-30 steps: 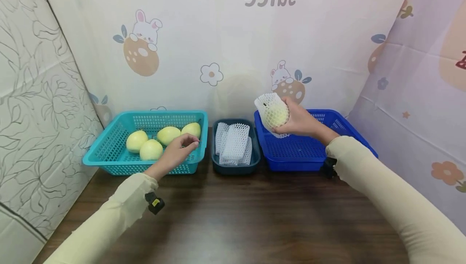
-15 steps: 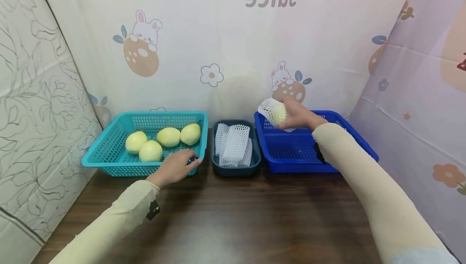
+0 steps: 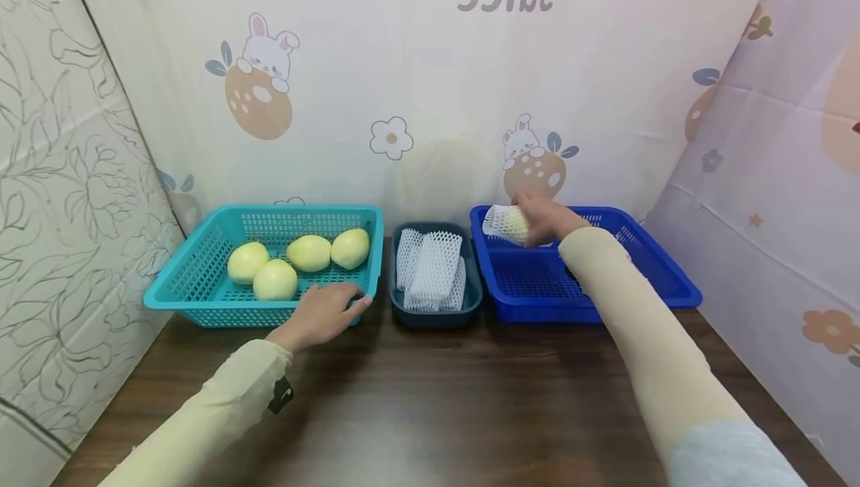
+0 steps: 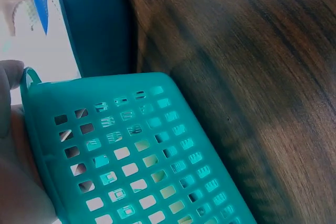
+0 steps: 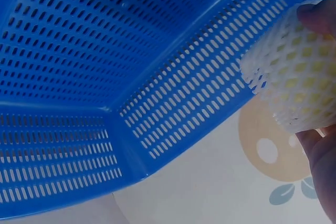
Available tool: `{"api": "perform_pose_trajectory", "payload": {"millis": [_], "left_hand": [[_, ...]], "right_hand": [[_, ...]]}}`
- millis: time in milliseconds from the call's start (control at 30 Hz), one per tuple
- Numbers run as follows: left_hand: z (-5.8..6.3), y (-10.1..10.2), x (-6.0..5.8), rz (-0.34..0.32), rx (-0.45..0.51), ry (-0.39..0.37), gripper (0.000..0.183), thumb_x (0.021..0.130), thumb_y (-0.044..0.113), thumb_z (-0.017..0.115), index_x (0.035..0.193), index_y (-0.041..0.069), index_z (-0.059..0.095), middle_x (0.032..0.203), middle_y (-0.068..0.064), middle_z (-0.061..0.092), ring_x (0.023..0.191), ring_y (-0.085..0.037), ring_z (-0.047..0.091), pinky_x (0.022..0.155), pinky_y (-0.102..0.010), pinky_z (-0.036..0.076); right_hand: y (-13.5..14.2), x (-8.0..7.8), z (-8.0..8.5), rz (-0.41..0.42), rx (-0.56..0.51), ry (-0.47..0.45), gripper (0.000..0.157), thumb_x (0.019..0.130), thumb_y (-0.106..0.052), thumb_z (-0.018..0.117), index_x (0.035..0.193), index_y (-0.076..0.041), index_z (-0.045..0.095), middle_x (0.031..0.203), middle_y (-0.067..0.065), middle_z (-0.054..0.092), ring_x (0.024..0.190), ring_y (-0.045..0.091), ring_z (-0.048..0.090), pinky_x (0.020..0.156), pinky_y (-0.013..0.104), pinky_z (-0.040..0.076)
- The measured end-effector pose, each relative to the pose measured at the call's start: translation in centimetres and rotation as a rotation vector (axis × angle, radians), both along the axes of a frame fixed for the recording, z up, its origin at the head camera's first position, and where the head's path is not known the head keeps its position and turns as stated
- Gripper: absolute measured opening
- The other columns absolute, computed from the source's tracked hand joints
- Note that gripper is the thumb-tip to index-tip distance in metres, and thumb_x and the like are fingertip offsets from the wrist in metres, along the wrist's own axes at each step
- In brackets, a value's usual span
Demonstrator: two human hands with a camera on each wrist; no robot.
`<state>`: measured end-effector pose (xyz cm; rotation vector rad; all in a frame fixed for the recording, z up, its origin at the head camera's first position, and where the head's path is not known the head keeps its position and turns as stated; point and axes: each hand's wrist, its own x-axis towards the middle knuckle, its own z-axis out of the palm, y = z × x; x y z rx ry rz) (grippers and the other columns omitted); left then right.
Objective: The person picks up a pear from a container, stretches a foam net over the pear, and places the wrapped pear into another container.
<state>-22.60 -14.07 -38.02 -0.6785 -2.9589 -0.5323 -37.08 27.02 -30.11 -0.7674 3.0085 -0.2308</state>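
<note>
My right hand [image 3: 543,219] grips a pale yellow pear [image 5: 310,72] wrapped in a white foam net sleeve [image 3: 499,222]. It holds the pear over the back left part of the blue basket [image 3: 537,309]; the sleeve's loose end points left. In the right wrist view, fingertips press on the net from both sides. My left hand [image 3: 324,314] rests at the front right rim of the teal basket [image 4: 105,85], fingers loosely bent and holding no fruit. Several bare pears [image 3: 275,279] lie inside that basket.
Between the two baskets stands a small dark blue bin [image 3: 437,318] with several folded foam net sleeves [image 3: 435,267]. All three containers sit in a row on the dark wooden table [image 3: 430,397], close to the printed curtain [image 3: 430,61] behind.
My right hand has moved the wrapped pear slightly right and down over the blue basket, turning it sideways. My left hand has drawn back from the pears to the teal basket's front rim.
</note>
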Motion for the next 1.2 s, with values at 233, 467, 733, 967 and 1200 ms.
{"api": "perform_pose_trajectory", "payload": {"millis": [233,467,733,967,1200], "left_hand": [[0.1,0.0,0.0,-0.01,-0.005,0.016,0.034,0.099,0.038,0.047,0.103,0.01,0.064,0.085,0.004,0.061,0.085,-0.019,0.058,0.08,-0.049,0.042],[0.1,-0.1,0.2,0.001,-0.003,0.018,0.03,0.099,0.037,0.048,0.099,0.011,0.064,0.081,0.005,0.058,0.082,-0.017,0.057,0.08,-0.049,0.042],[0.3,0.1,0.2,0.0,0.004,0.021,0.03,0.099,0.037,0.048,0.097,0.012,0.064,0.082,0.004,0.059,0.08,-0.016,0.056,0.076,-0.045,0.044],[0.2,0.2,0.2,0.004,-0.005,0.029,0.028,0.099,0.036,0.049,0.095,0.013,0.064,0.079,0.005,0.058,0.076,-0.014,0.054,0.071,-0.04,0.045],[0.1,0.0,0.1,0.014,-0.011,0.021,0.029,0.099,0.039,0.049,0.094,0.015,0.063,0.077,0.007,0.056,0.075,-0.014,0.053,0.072,-0.04,0.044]], "right_hand": [[-0.2,-0.6,-0.8,-0.031,0.09,0.005,0.071,0.06,-0.005,0.081,0.12,-0.005,0.045,0.111,0.017,0.049,0.098,0.034,0.047,0.084,0.052,0.042],[-0.8,-0.4,-1.6,-0.099,0.146,-0.06,0.069,0.063,-0.002,0.081,0.122,-0.01,0.046,0.115,0.016,0.051,0.099,0.034,0.049,0.087,0.054,0.043],[-0.9,-1.1,-3.1,-0.094,0.258,-0.131,0.079,0.065,-0.001,0.083,0.134,-0.002,0.044,0.132,0.024,0.048,0.119,0.041,0.046,0.096,0.058,0.037],[-0.4,-2.4,-5.5,-0.111,0.24,-0.192,0.088,0.067,0.002,0.081,0.142,-0.003,0.037,0.143,0.026,0.039,0.131,0.044,0.033,0.103,0.058,0.027],[-0.9,-2.7,-6.2,-0.123,0.263,-0.221,0.096,0.069,0.004,0.079,0.149,-0.002,0.026,0.147,0.025,0.033,0.134,0.044,0.028,0.103,0.059,0.026]]}}
